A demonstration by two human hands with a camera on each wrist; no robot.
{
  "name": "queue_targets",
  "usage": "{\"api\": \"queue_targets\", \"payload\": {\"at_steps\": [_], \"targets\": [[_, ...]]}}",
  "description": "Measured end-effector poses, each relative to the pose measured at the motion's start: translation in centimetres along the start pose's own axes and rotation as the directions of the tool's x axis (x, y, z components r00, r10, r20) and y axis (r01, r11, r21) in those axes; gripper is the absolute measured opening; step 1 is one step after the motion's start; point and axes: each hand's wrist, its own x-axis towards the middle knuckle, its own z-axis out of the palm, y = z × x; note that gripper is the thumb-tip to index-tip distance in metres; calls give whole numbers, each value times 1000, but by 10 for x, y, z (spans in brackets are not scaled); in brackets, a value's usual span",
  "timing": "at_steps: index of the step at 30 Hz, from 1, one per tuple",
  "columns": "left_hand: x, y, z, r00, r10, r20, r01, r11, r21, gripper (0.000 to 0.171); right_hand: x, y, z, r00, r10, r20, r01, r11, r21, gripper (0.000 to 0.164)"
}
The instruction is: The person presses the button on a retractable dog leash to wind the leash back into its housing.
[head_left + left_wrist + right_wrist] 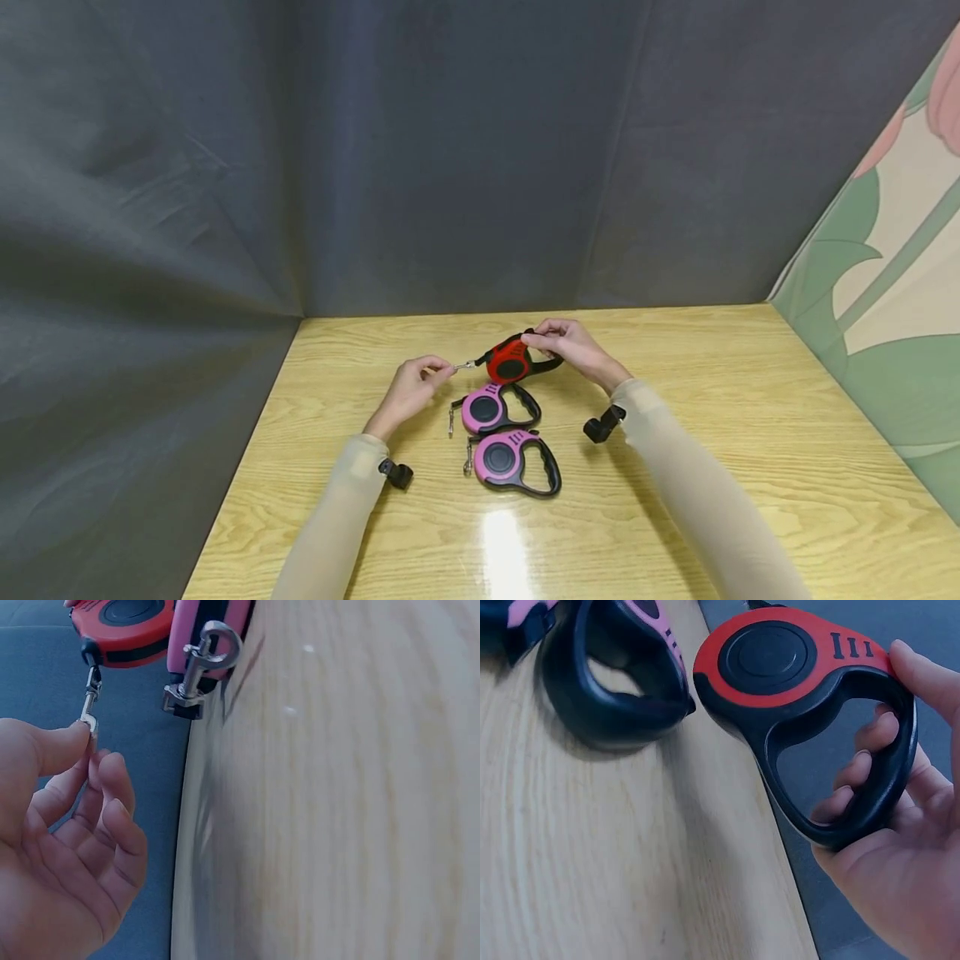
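Observation:
My right hand [573, 346] grips the black loop handle of a red retractable dog leash [507, 360], its fingers curled through the loop in the right wrist view. With thumb and fingertips, my left hand [411, 390] pinches the silver metal clip [91, 712] at the end of that leash's short cord. Just nearer to me lies a pink retractable leash [482, 408] with its own metal clip [199, 664] hanging to the left. A second pink leash [498, 457] lies below it, handle to the right.
All this is on a light wood table [675, 467]. A dark grey curtain [465, 167] stands behind and to the left. On the right is a panel with a leaf and flower pattern [900, 333]. Both wrists carry small black cameras [602, 425].

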Motion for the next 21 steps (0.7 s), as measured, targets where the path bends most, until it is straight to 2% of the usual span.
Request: {"api": "queue_targets", "payload": {"at_steps": [4,8,12,17,19,21], "targets": [[0,4,2,1000,22,22,-22,1000,-16,22,1,-3,2,1000,9,3,-10,998,68,22],[1,9,6,997,35,62,-34,999,-7,32,3,-7,7,998,36,45,-43,987,157,19],[5,14,10,996,53,70,-52,999,-11,41,8,-12,14,994,54,98,-75,970,229,18],[9,15,10,998,48,49,-48,999,2,31,17,-13,25,988,66,143,-109,941,320,15],[10,15,9,999,37,27,-38,999,21,28,21,-11,28,986,75,146,-122,932,341,23],[11,15,8,1000,17,3,-17,1000,26,27,26,-10,31,988,71,140,-112,943,312,35]]}}
